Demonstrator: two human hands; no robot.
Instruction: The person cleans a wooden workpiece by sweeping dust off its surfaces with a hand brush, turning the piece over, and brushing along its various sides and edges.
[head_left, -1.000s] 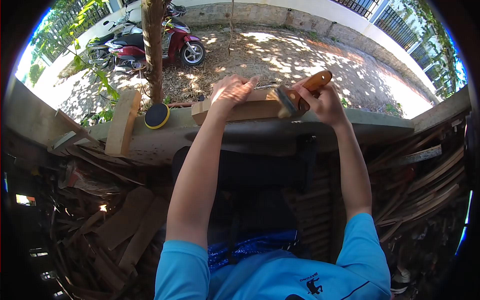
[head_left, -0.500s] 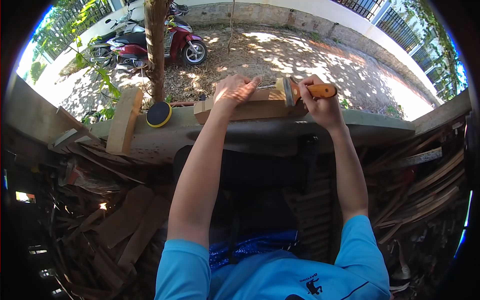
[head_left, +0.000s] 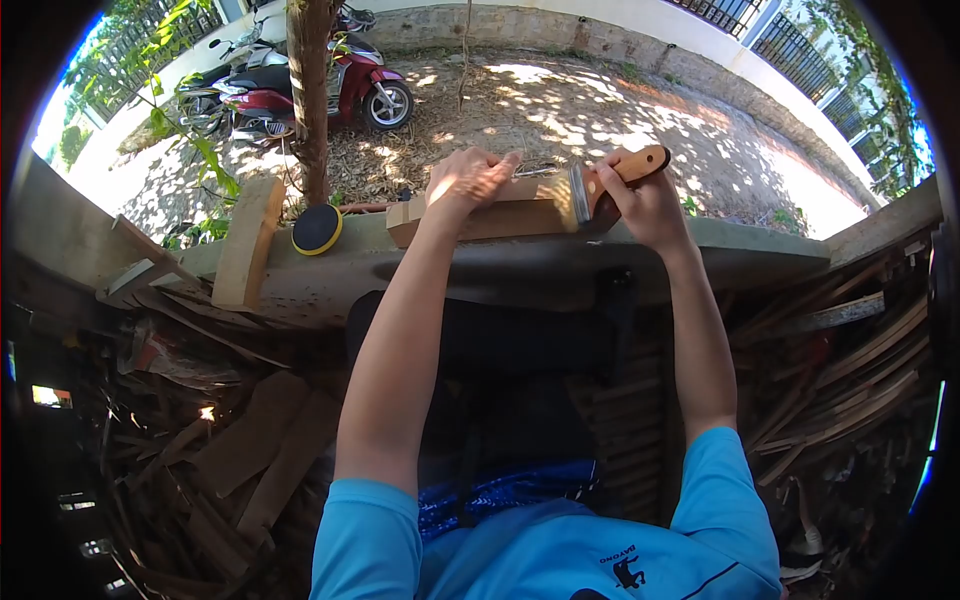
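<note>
A wooden block lies lengthwise on the grey ledge. My left hand grips the block from above near its left part, its fingers over the far side. In my right hand is a brush with a wooden handle and a metal band. The handle points up and to the right, and the pale bristles touch the right part of the block; they look a little blurred. Left of the block, a round black and yellow pad rests on the ledge.
A pale wooden board leans at the ledge's left, beside a wooden post. Scrap wood is piled below left, and long strips lie at right. Motorbikes stand beyond the ledge.
The brush handle swung down to level, then tilted up again, while its bristles moved up and then lower against the block's right part. My left hand has stayed on the block.
</note>
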